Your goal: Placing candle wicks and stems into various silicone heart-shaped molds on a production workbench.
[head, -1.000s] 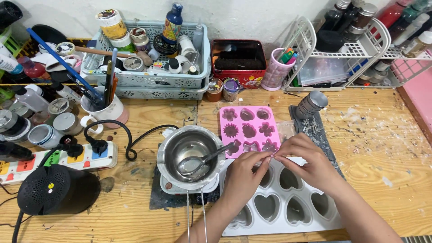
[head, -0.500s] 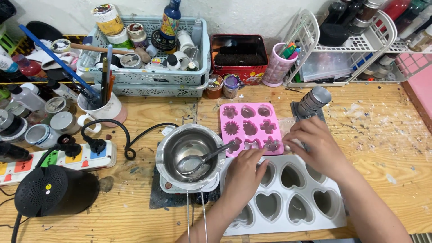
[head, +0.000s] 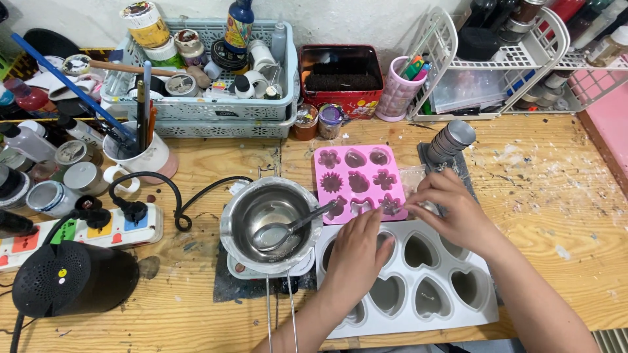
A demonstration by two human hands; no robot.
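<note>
white heart mould [head: 418, 297] on table [head: 556, 216], left hand [head: 356, 258] flat on it, fingers loose, right hand [head: 451, 209] fingers pinched at pink mould [head: 360, 183] edge, contents unclear

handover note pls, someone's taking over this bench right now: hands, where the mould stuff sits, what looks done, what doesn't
Left hand: flat on the white heart mould, near its top-left cavities; holds nothing I can make out.
Right hand: fingertips pinched at the pink mould's lower right corner, by a clear packet; whatever it pinches is too small to tell.
Metal pot with a spoon sits on a small heater left of the moulds.
Done: both moulds laid out side by side.
Left: the visible heart cavities look unfilled; the pink cavities look empty too.
</note>
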